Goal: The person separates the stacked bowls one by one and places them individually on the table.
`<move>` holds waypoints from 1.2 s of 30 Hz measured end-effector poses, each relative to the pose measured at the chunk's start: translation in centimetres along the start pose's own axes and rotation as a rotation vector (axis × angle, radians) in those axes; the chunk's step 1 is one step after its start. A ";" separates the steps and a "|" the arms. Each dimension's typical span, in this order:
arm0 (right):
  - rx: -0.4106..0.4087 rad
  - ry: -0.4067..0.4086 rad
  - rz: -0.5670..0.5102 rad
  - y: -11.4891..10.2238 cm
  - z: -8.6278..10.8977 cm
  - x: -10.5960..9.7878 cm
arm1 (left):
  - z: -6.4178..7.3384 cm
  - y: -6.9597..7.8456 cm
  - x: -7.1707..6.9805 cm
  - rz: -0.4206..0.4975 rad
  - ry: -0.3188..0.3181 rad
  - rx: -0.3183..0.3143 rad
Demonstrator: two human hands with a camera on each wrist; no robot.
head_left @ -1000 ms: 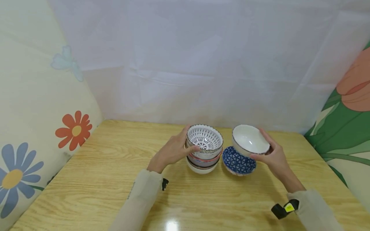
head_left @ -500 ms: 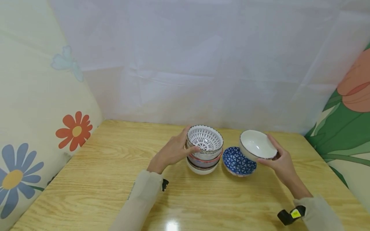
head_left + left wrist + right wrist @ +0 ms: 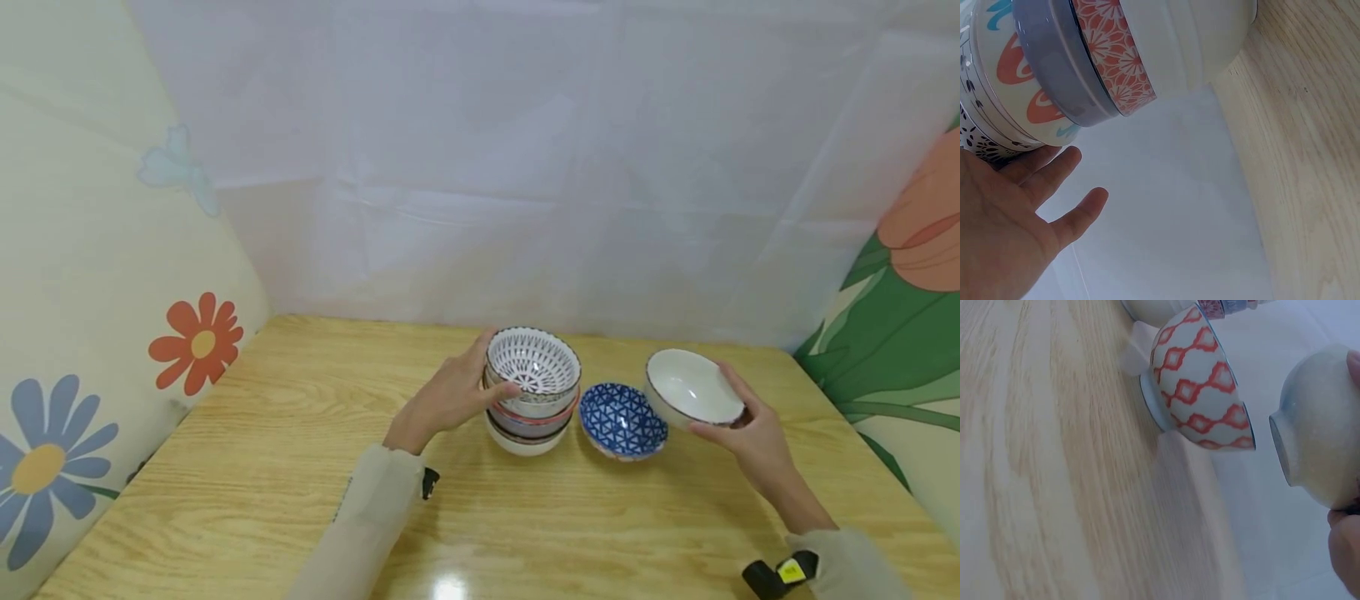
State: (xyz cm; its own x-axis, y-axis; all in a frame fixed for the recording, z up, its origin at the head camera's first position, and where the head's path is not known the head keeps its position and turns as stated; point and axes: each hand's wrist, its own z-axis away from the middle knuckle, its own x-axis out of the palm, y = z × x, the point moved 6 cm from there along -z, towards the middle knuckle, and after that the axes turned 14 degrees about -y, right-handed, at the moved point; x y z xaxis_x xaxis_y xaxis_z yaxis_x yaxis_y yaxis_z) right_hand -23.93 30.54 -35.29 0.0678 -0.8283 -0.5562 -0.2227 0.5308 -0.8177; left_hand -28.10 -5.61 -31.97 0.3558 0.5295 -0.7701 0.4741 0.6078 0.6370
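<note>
the left hand (image 3: pixel 450 393) grips the patterned bowl (image 3: pixel 533 357) at the top of a stack of bowls (image 3: pixel 529 425), its thumb over the near rim and its fingers round the side. this top bowl is white inside with dark dashes. the stack stands upright on the wooden counter (image 3: pixel 240 475); from the left wrist, its sides show a pale bowl lowest, then a red floral band, a grey one, and cream with coral and blue marks.

the right hand (image 3: pixel 757 437) has its grip closed on the rim of a white bowl (image 3: pixel 692 386), plain inside with a dark edge, thumb on the near side. that bowl is tilted and held clear of the counter, just beside a blue bowl (image 3: pixel 622 421) but apart from it. the blue bowl sits on the counter between the stack and the white bowl, its outside white with red diamonds.

a white sheet (image 3: pixel 465 167) hangs behind, with a flowered cloth (image 3: pixel 75 250) to the left.
</note>
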 end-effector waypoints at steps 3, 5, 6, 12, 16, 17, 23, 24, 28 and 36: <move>0.011 0.014 0.005 0.6 0.4 -0.4 | 0.0 0.0 0.1 -0.001 -0.003 -0.006; 0.031 0.020 0.012 1.1 0.6 -0.7 | 0.0 -0.1 0.1 -0.001 -0.006 -0.012; 0.038 0.021 0.015 1.3 0.7 -0.8 | 0.1 -0.1 0.1 -0.001 -0.008 -0.015; 0.084 0.027 0.036 2.6 1.1 -1.5 | 0.2 0.0 -0.1 0.001 -0.006 -0.019; 0.108 0.023 0.042 3.2 1.4 -1.6 | 0.1 -0.2 0.0 -0.003 -0.004 -0.020; 0.116 0.022 0.041 3.3 1.4 -1.6 | 0.1 -0.2 0.0 -0.004 -0.005 -0.017; 0.142 0.030 0.052 4.1 1.9 -1.7 | 0.0 -0.3 0.1 -0.004 -0.006 -0.001; 0.143 0.030 0.059 4.2 1.9 -1.7 | 0.0 -0.3 0.1 -0.004 -0.006 -0.002; 0.156 0.022 0.077 4.9 2.1 -1.6 | 0.0 -0.2 0.1 -0.002 -0.009 -0.007; 0.146 0.020 0.059 5.8 2.2 -1.4 | 0.0 -0.1 0.1 -0.010 -0.016 0.000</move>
State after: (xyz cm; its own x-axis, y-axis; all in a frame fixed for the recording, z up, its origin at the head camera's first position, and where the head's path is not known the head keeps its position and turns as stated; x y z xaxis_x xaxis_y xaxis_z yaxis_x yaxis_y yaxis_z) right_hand -23.12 35.14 -39.58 0.0388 -0.7976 -0.6020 -0.0817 0.5979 -0.7974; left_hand -28.08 -5.65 -32.09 0.3639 0.5139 -0.7768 0.4778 0.6129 0.6293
